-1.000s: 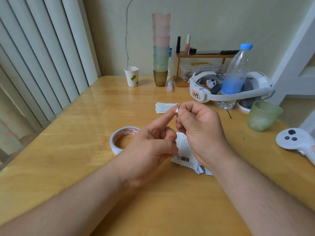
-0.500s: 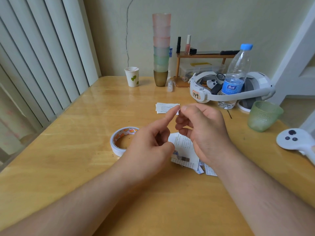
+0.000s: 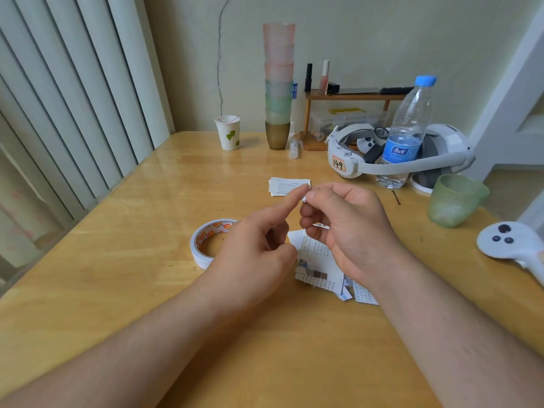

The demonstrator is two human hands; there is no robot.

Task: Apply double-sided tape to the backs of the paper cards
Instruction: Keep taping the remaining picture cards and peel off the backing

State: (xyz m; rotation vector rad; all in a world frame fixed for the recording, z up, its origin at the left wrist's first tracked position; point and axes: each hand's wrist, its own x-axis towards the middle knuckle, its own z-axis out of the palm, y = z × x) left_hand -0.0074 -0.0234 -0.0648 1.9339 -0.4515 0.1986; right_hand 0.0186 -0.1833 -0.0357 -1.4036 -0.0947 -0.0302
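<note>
My left hand [image 3: 256,245] hovers over the table with its index finger stretched up and its other fingers curled. A small white tape piece [image 3: 304,198] sits at that fingertip. My right hand [image 3: 347,228] pinches this piece between thumb and forefinger. The white double-sided tape roll [image 3: 203,245] lies flat on the table, just left of my left hand. A loose pile of printed paper cards [image 3: 319,265] lies under my hands, partly hidden by them. A small neat stack of cards [image 3: 287,185] rests farther back.
A green glass cup [image 3: 454,200], a water bottle [image 3: 407,134], a white headset [image 3: 382,160] and a white controller [image 3: 512,241] crowd the right side. A tower of stacked cups [image 3: 278,86] and a paper cup [image 3: 228,132] stand at the back. Vertical blinds [image 3: 73,98] line the left.
My right hand's fingers have loosened from a tight curl and now pinch the tape piece at my left fingertip. Both hands stay in about the same place.
</note>
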